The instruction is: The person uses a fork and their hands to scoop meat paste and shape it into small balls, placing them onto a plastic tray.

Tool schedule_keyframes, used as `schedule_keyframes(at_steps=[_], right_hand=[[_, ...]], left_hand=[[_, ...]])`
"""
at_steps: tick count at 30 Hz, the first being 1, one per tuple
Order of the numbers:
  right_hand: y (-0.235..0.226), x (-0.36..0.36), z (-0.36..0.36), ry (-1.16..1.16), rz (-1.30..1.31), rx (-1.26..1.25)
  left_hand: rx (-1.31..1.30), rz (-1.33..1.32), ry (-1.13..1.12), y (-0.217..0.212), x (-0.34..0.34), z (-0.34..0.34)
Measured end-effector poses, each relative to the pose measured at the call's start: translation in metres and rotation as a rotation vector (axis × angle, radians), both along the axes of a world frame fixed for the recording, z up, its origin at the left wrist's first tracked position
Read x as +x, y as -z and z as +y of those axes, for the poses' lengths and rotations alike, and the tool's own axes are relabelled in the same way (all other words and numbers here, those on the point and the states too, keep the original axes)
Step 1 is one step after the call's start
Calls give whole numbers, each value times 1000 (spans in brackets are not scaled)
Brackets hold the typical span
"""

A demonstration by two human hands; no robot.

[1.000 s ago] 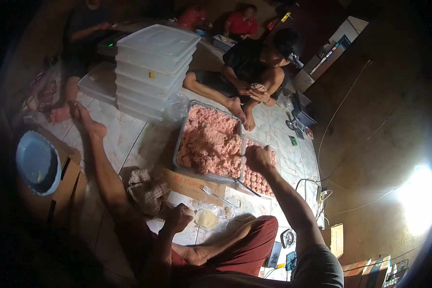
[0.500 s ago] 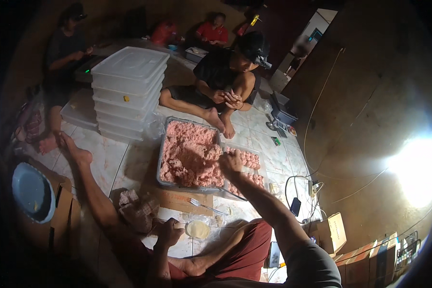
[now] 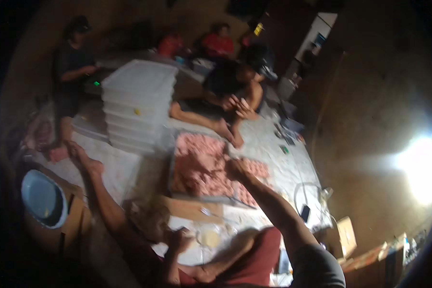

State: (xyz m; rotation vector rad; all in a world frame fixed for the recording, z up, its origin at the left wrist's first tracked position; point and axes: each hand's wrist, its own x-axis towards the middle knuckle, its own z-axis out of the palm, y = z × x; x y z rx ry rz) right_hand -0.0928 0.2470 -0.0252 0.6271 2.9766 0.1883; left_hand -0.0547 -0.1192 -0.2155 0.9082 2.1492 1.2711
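A large grey tub holds a mound of pink minced meat. My right hand is at the tub's right edge, over a tray of small pink meat portions; its fingers are curled, and what they hold is hidden. Lower down, my left hand is closed with something pale at its fingertips, too blurred to name. Just right of it lies a stack of round pale wrappers. A fork lies on the cardboard in front of the tub.
Stacked translucent lidded boxes stand behind the tub to the left. A co-worker sits beyond it, hands together. A blue basin rests on a carton at far left. A phone and cables lie right; other people sit at the back.
The whole view has shifted and blurred, so things sit lower and further right. Both hands keep nearly the same places beside the tub and wrappers. The co-worker's hands have opened somewhat.
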Motion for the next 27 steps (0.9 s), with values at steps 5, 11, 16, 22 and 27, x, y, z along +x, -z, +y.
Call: schedule_keyframes(at_steps=[5,11,16,22,27], right_hand=[[3,27,2,69,122,306],[11,34,18,43,99,-60],[-20,80,-5,13,532,-504],[-39,133,-62,-19,642,-751],[-61,166,-127,74,775,-890]], left_hand=[[67,-33,54,12,3,15],[309,-375,149,-41,-2,17],[299,-686,25,-75,4,24],[561,-1009,79,-77,-5,63],[789,-1164,60,-161,0,85]])
